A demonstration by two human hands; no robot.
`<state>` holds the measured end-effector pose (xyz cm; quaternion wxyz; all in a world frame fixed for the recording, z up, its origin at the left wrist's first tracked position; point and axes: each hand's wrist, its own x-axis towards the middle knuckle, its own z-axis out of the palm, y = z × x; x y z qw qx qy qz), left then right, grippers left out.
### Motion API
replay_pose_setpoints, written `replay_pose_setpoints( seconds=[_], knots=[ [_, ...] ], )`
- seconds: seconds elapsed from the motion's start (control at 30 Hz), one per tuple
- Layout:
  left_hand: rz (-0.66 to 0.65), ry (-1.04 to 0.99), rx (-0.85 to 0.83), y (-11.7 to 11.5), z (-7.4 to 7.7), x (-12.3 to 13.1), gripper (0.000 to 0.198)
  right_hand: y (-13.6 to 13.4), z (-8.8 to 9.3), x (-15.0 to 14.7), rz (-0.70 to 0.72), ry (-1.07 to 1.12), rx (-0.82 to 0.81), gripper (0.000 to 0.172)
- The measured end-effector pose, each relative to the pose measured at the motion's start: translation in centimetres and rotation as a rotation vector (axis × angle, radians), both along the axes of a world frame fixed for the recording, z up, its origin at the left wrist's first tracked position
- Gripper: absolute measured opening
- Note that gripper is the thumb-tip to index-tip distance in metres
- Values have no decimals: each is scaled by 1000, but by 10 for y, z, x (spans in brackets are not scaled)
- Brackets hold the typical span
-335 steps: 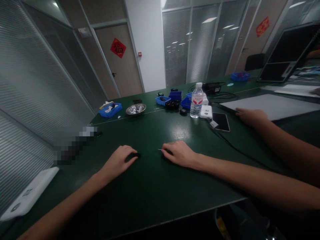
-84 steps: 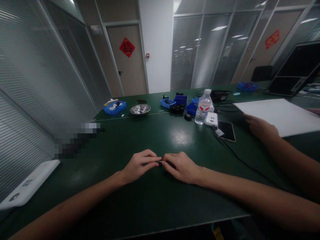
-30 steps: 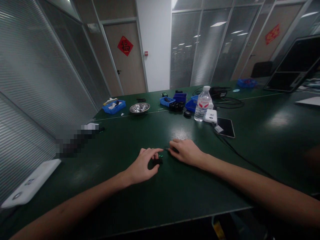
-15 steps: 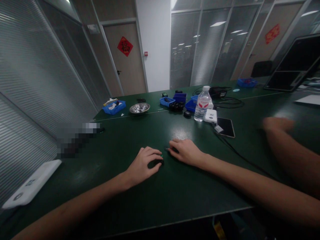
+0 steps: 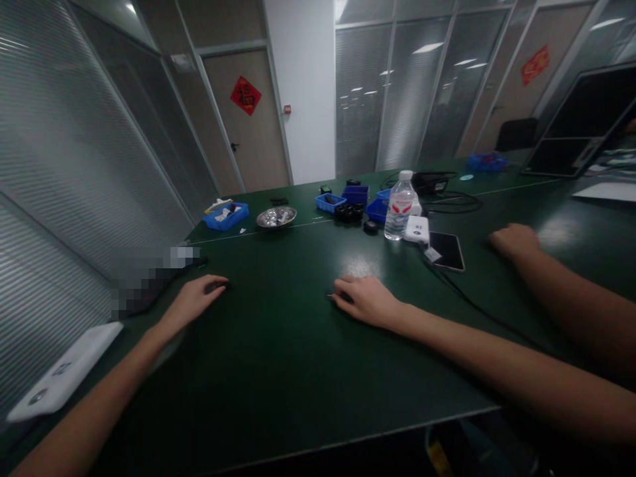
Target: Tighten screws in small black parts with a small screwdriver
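- The table [image 5: 278,377] is dark green, flat, smooth, softly shining.
- The left hand [image 5: 193,301] pinches a small black piece [image 5: 222,286] over the table's left part, thumb and fingers slightly apart around it; its shape I cannot tell.
- The right hand [image 5: 365,301], fingertips almost together, holds a thin greyish tool [image 5: 330,297] near the middle.

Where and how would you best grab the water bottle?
Probably around its label, coming from the near side: the water bottle stands upright, its round body unobstructed there, while a blue bin lies behind to its left and a white device sits close at its right.
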<state>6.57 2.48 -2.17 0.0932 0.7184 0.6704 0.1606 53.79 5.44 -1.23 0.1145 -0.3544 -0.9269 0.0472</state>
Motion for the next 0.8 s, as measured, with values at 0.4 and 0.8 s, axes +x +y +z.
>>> replay_pose_setpoints(
  seconds=[0.4, 0.8],
  knots=[
    [312, 109, -177, 3, 3, -115, 44, 1, 0, 1, 9, -5, -5, 25],
    [402, 156, -116, -1, 6, -109, 40, 2, -2, 1, 27, 20, -1, 24]
  ],
)
